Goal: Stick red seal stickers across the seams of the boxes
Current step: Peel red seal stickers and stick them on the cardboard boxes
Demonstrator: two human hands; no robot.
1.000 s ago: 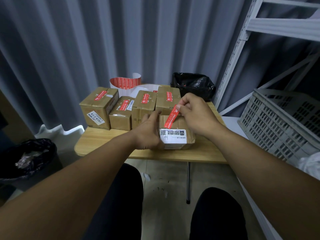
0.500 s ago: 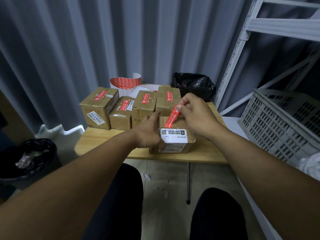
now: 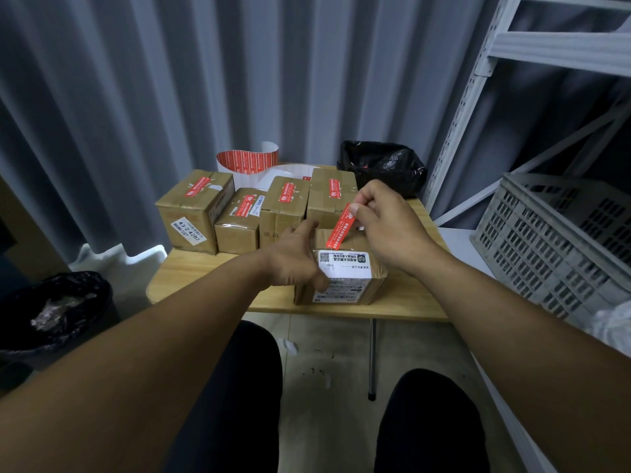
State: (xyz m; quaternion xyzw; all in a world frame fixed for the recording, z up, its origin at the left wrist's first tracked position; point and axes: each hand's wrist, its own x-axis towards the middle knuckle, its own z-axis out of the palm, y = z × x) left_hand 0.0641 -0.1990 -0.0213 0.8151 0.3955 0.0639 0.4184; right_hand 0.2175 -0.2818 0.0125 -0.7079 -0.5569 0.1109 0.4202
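Four brown cardboard boxes line the back of the light wooden table, a fifth labelled cardboard box before them at the near edge. Curled red sticker sheet behind the row, black plastic bag back right.

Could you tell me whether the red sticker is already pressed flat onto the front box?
No, the right hand pinches the upper end of the red sticker and holds it raised above the front box.

The box is matt brown cardboard with a white paper label; the sticker is smooth red. The table is smooth pale wood, the bag glossy crinkled plastic, the crate matt grey plastic, the curtain matt cloth.
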